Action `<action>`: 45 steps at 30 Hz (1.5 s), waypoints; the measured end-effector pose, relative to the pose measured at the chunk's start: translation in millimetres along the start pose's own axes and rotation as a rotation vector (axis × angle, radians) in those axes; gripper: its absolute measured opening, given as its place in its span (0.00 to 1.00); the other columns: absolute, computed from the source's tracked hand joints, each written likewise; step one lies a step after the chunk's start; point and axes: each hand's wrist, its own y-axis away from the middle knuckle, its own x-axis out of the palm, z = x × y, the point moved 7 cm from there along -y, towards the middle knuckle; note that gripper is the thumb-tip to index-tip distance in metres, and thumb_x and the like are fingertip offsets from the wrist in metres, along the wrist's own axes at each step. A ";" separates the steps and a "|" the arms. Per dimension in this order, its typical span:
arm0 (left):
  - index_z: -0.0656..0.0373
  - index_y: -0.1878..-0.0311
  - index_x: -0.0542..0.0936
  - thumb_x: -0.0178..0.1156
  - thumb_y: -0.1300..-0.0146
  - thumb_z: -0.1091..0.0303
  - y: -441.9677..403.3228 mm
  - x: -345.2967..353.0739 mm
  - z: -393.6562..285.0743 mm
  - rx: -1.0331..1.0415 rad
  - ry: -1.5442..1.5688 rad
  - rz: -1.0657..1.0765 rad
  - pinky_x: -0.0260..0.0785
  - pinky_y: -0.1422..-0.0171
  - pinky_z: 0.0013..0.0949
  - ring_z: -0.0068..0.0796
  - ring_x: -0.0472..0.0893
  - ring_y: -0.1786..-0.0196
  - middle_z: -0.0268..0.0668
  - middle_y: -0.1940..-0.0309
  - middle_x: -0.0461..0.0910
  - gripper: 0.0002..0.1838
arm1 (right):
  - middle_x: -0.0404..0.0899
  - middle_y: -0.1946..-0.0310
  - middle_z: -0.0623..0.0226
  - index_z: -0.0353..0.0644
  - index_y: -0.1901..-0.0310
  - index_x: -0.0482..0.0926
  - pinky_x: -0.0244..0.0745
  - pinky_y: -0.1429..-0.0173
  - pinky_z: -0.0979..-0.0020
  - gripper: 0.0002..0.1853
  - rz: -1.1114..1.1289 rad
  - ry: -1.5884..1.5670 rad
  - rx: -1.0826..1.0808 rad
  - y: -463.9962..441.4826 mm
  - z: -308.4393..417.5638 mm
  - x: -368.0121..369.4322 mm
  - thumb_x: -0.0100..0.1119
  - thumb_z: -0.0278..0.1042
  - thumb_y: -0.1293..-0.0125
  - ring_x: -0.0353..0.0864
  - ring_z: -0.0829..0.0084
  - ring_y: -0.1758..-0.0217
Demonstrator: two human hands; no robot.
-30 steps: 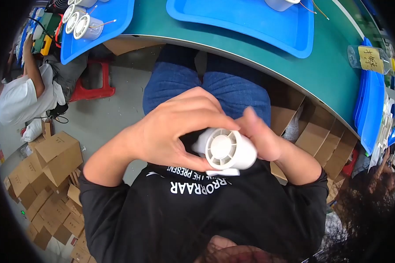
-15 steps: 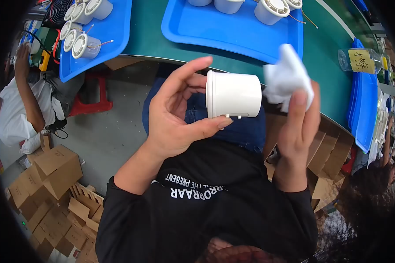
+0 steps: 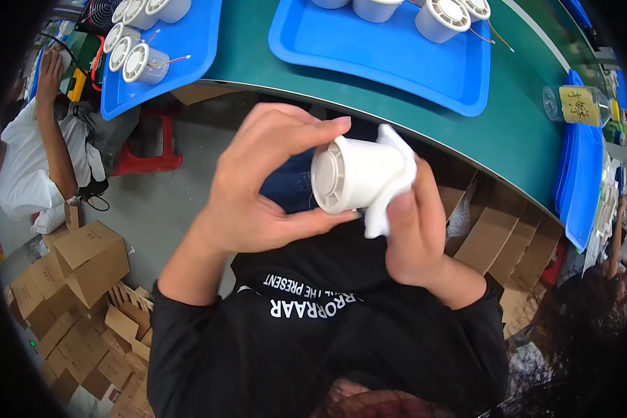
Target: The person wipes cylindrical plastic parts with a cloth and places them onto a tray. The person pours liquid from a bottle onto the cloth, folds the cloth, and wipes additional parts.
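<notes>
A white cylindrical housing [image 3: 369, 169] with a slotted round end cap lies on its side in the air above my lap. My left hand [image 3: 254, 181] grips it at the capped end, thumb below and fingers above. With my right hand [image 3: 418, 233] I hold a white cloth [image 3: 397, 157], which is pressed around the housing's other end. That end is covered by the cloth. A small peg shows at the housing's lower side, near my left thumb.
Two blue trays, one at left [image 3: 188, 87] and one in the middle [image 3: 383, 70], hold similar white units with thin wires on the green table [image 3: 251, 66]. A clear jar [image 3: 554, 104] stands right. Cardboard boxes [image 3: 90, 261] fill the lower left. A co-worker [image 3: 31, 160] sits at left.
My right hand has brought the cloth left and down onto the housing's end. My left hand has turned the housing so that its slotted cap now faces the camera.
</notes>
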 end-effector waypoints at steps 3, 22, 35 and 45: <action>0.62 0.43 0.85 0.81 0.60 0.72 -6.4 2.5 -18.4 0.234 -0.239 0.129 0.76 0.44 0.39 0.41 0.81 0.50 0.38 0.55 0.83 0.34 | 0.81 0.50 0.66 0.32 0.36 0.72 0.73 0.47 0.76 0.24 -0.067 -0.540 0.462 -3.7 -19.1 -0.4 0.43 0.48 0.15 0.77 0.82 0.53; 0.70 0.31 0.74 0.80 0.51 0.74 -21.7 34.9 -23.6 0.149 -0.277 0.248 0.74 0.34 0.39 0.39 0.82 0.39 0.48 0.38 0.81 0.42 | 0.75 0.64 0.66 0.37 0.53 0.76 0.67 0.60 0.74 0.16 -0.148 -0.197 0.254 -6.4 -12.2 -43.1 0.47 0.43 0.17 0.69 0.81 0.66; 0.71 0.27 0.68 0.71 0.35 0.75 -4.4 44.6 4.3 -0.587 0.940 0.221 0.74 0.31 0.37 0.34 0.82 0.38 0.48 0.36 0.79 0.35 | 0.79 0.59 0.59 0.33 0.54 0.78 0.67 0.58 0.62 0.13 -0.140 0.856 -0.818 22.4 59.8 -25.5 0.62 0.36 0.28 0.75 0.61 0.62; 0.69 0.28 0.70 0.74 0.44 0.81 -7.1 37.5 -3.7 -0.114 0.160 0.106 0.76 0.32 0.39 0.44 0.81 0.33 0.51 0.34 0.78 0.39 | 0.78 0.62 0.62 0.35 0.49 0.77 0.69 0.59 0.68 0.18 -0.245 0.122 -0.002 -7.6 11.2 -42.7 0.48 0.45 0.18 0.73 0.73 0.65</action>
